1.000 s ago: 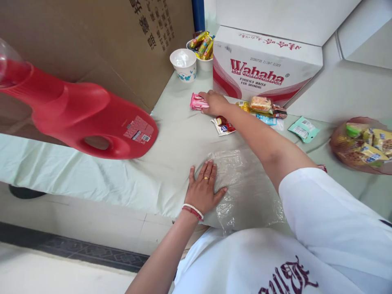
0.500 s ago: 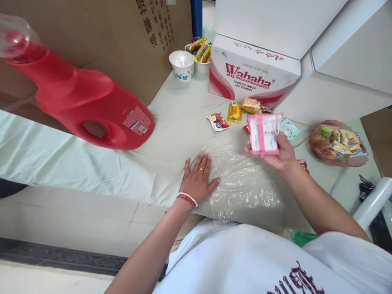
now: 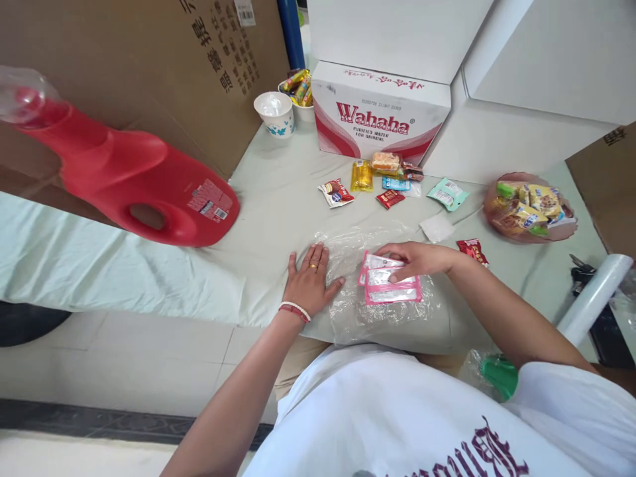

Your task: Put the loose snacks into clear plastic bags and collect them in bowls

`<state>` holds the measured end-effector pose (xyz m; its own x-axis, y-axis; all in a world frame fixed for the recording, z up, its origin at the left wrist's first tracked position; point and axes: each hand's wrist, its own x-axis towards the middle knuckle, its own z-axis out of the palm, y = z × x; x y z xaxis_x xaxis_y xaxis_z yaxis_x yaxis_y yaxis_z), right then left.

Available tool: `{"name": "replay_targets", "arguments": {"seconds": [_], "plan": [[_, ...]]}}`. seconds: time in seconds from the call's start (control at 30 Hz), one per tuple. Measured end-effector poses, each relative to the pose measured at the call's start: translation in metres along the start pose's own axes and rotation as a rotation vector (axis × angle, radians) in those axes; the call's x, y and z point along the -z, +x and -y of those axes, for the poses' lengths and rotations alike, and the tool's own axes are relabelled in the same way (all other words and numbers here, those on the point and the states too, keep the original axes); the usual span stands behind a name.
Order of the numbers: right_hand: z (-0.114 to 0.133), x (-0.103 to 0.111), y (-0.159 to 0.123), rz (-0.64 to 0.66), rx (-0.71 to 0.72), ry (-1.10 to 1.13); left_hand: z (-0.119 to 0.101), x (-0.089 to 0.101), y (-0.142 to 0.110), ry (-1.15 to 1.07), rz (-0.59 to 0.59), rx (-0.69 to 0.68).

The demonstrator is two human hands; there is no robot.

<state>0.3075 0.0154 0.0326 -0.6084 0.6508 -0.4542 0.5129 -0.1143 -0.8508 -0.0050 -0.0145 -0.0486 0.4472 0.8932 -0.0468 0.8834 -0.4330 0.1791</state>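
My left hand (image 3: pixel 307 283) lies flat on the pale green cloth, fingers spread, its thumb at the left edge of a clear plastic sheet (image 3: pixel 348 320). My right hand (image 3: pixel 418 257) reaches over that sheet and grips a few flat white packets with pink edges (image 3: pixel 393 293), fanned a little and low over the plastic. The fingers on their far side are partly hidden. Just beyond the right hand are a small white square packet (image 3: pixel 437 227) and a red snack packet (image 3: pixel 472 252).
Wrapped snacks, among them a yellow packet (image 3: pixel 362 176) and a mint-green one (image 3: pixel 448 194), lie before a Wahaha carton (image 3: pixel 377 112). A pink bowl (image 3: pixel 491 215) of snacks stands right, a paper cup (image 3: pixel 276 118) at the back. A large red bottle (image 3: pixel 169 159) is at left, a plastic roll (image 3: pixel 596 298) at right.
My right hand has lowered the pink-edged packets toward me, onto or just above the plastic sheet. The left hand stays flat in place. The view has shifted slightly.
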Motion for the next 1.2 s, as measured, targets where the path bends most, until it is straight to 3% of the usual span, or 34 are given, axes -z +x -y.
{"name": "replay_targets", "arguments": {"seconds": [0.07,0.1,0.23,0.3,0.37,0.43,0.63,0.77,0.83,0.9,0.97,1.2], "plan": [[0.002,-0.001,0.014,0.083,0.010,-0.225,0.000,0.001,0.000,0.018,0.010,0.004],[0.004,-0.005,0.017,0.060,0.013,-0.346,-0.001,0.001,0.000,0.024,0.014,0.005],[0.010,-0.029,0.011,-0.341,0.054,-0.772,-0.001,0.002,0.000,0.027,0.014,0.004],[0.008,-0.044,0.002,-0.381,0.130,-0.859,-0.001,0.002,0.000,0.020,0.011,0.002],[0.002,-0.057,-0.004,-0.327,0.198,-0.901,-0.001,0.002,0.000,0.012,0.013,0.005],[-0.005,-0.063,-0.007,-0.352,0.205,-0.911,-0.001,0.001,0.000,0.006,0.016,0.004],[-0.009,-0.055,-0.003,-0.487,0.130,-0.739,0.002,-0.003,0.001,-0.010,-0.016,-0.016],[0.000,-0.059,0.011,-0.387,0.068,-0.850,0.003,-0.006,-0.007,0.004,-0.209,-0.022],[0.002,-0.064,0.016,-0.357,0.060,-0.899,0.005,-0.007,-0.012,0.022,-0.282,-0.135],[0.001,-0.067,0.017,-0.350,0.074,-0.929,0.008,-0.007,-0.014,0.018,-0.251,-0.298],[-0.001,-0.067,0.014,-0.340,0.096,-0.945,0.011,-0.007,-0.013,-0.004,-0.174,-0.370],[0.005,-0.052,0.006,-0.331,0.164,-0.921,0.016,-0.002,-0.003,-0.043,-0.022,-0.304]]}}
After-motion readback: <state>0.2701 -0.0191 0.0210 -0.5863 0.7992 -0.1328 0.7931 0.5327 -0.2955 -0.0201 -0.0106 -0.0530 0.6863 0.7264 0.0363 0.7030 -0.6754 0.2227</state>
